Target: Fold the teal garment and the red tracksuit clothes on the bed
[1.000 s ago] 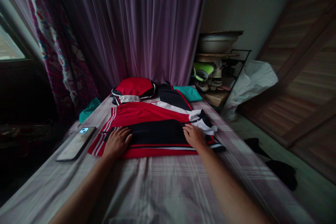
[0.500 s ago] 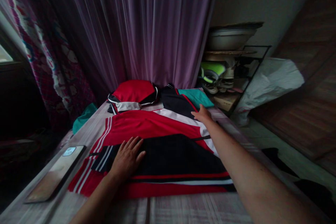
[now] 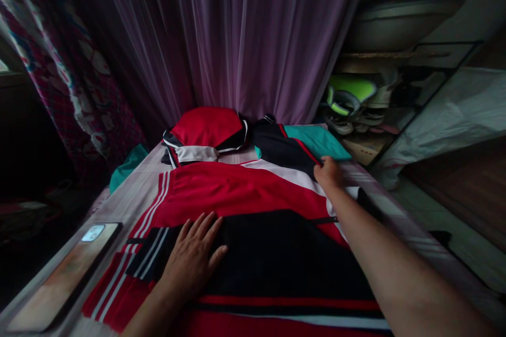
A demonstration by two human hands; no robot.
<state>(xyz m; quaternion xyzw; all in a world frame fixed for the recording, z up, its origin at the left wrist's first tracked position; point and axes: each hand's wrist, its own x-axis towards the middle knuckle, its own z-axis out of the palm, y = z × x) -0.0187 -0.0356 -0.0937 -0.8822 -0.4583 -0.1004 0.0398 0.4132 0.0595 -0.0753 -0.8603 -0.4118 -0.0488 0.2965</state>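
Left hand [image 3: 192, 260] flat, fingers slightly spread, gripping nothing, atop the near sleeve [image 3: 272, 253]; right hand [image 3: 330, 172] apparently pinching the far sleeve [image 3: 282, 150] by its edge — an uneven pull might rumple the red jacket [image 3: 237, 189] just beyond the left fingertips.

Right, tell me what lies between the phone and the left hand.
In the head view, from the phone to the left hand: a narrow strip of plaid sheet, then the red cloth's striped edge, then the dark cloth's striped end.
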